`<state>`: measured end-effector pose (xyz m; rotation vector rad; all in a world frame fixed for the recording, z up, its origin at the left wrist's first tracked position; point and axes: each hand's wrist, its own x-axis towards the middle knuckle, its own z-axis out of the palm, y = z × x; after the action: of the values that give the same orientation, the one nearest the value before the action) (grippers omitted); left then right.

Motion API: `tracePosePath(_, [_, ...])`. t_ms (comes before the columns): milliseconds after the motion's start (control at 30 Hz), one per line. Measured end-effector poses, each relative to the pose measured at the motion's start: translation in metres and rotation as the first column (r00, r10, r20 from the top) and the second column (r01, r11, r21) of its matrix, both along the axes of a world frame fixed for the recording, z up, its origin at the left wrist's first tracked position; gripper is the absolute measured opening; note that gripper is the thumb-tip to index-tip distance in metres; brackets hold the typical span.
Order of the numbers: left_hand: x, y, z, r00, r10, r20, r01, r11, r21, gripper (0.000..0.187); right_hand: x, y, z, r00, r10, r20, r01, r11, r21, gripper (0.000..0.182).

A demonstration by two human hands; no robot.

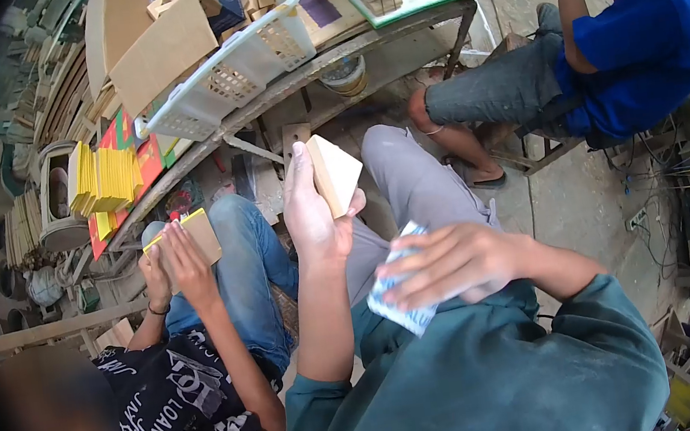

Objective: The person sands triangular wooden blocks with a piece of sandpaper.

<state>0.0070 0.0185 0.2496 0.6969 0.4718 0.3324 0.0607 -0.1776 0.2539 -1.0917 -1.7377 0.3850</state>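
My left hand (309, 207) is closed around a pale wooden block (340, 175), holding it up by its edges above my lap. The block has a flat light face and a slightly darker side. Lower and to the right, my right hand (463, 263) grips a folded piece of sandpaper (408, 307), white with blue print on its back. The sandpaper is apart from the block and slightly blurred. My right thumb is mostly hidden.
At left, a co-worker's hands (179, 266) hold a yellow-edged board (202, 233). Another person in a blue shirt (643, 49) sits at right. Ahead, a bench carries a white basket (233, 78), a cardboard box (162, 57) and stacked yellow pieces (104, 180). A bucket (345, 77) stands beneath.
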Motion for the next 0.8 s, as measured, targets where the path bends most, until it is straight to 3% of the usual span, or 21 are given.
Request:
tracePosePath(33, [0.000,-0.002,0.005,1.000,0.005,0.001,-0.005,1.000,-0.002,0.030,0.006,-0.005,0.003,1.000,0.005,0.001,-0.005,1.000,-0.002,0.053])
tracePosePath(100, [0.000,-0.007,0.012,0.996,-0.090,-0.029,0.092,0.989,0.117,0.030,0.025,-0.012,0.010,0.908,-0.417,-0.027,0.418,0.908,0.034,0.056])
tracePosePath(133, [0.001,-0.009,0.014,0.995,-0.095,-0.024,0.097,0.988,0.119,0.030,0.032,-0.009,0.013,0.857,-0.511,-0.074,0.515,0.854,0.070,0.059])
tracePosePath(267, [-0.006,-0.019,0.015,0.954,-0.293,0.061,0.290,0.955,0.066,0.031,0.053,0.005,0.013,0.767,-0.628,-0.130,0.641,0.752,0.153,0.058])
tracePosePath(400, [-0.009,-0.021,0.009,0.882,-0.396,0.257,0.432,0.896,-0.100,0.031,0.054,0.035,0.012,0.821,-0.518,-0.242,0.558,0.818,0.140,0.057])
tracePosePath(467, [-0.010,-0.018,0.007,0.829,-0.407,0.384,0.493,0.856,-0.157,0.032,0.047,0.039,0.005,0.848,-0.492,-0.197,0.512,0.857,0.063,0.061])
tracePosePath(500, [-0.010,-0.018,0.010,0.831,-0.402,0.385,0.487,0.860,-0.154,0.032,0.041,0.037,0.005,0.844,-0.499,-0.196,0.513,0.858,0.024,0.062])
tracePosePath(567, [-0.009,-0.017,0.019,0.932,-0.287,0.222,0.341,0.903,-0.262,0.032,0.036,0.023,0.007,0.845,-0.496,-0.199,0.503,0.864,-0.015,0.063])
tracePosePath(633, [-0.006,-0.011,0.006,0.924,-0.265,0.277,0.341,0.899,-0.276,0.031,0.039,-0.001,0.013,0.933,-0.343,-0.112,0.326,0.934,-0.143,0.054])
tracePosePath(667, [-0.004,-0.008,-0.005,0.909,-0.252,0.332,0.353,0.890,-0.290,0.031,0.036,-0.009,0.018,0.928,-0.272,-0.254,0.229,0.956,-0.184,0.049])
tracePosePath(733, [-0.003,-0.006,-0.007,0.868,-0.252,0.428,0.398,0.869,-0.293,0.032,0.030,-0.020,0.019,0.889,-0.306,-0.341,0.288,0.952,-0.102,0.050])
tracePosePath(800, [-0.006,-0.012,0.001,0.926,-0.287,0.246,0.326,0.936,-0.134,0.033,0.032,-0.017,0.021,0.843,-0.442,-0.306,0.467,0.884,0.009,0.051])
